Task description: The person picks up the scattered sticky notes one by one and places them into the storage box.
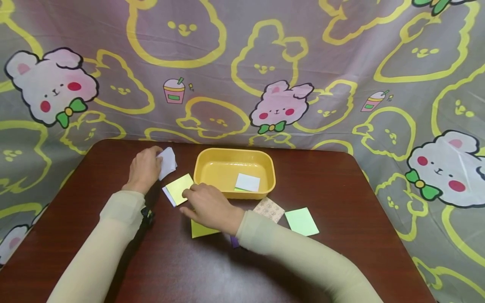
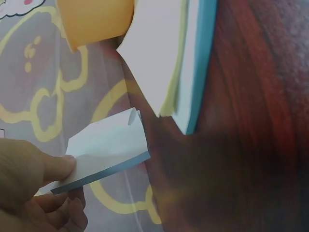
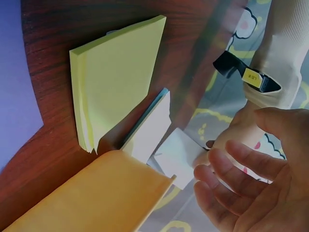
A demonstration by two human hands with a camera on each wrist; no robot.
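Observation:
My left hand [image 1: 145, 169] pinches a small white-blue paper pad [image 1: 167, 163] at the table's far left; in the left wrist view the thumb lies on top of the pad [image 2: 108, 147] with fingers beneath. My right hand [image 1: 212, 206] hovers with loosely bent, spread fingers, holding nothing, as the right wrist view shows [image 3: 246, 179]. Just beyond its fingertips lies a pale yellow pad [image 1: 179, 189] over a white-blue one. Below the hand is a larger yellow-green pad [image 1: 202, 229], partly hidden by it.
A yellow tray [image 1: 216, 170] stands at the back, with a white pad [image 1: 248, 182] inside. Right of my right hand lie a patterned pad [image 1: 270, 209] and a light green pad [image 1: 302, 221]. A purple pad [image 1: 235, 241] shows under the right forearm. A patterned cloth hangs behind the table.

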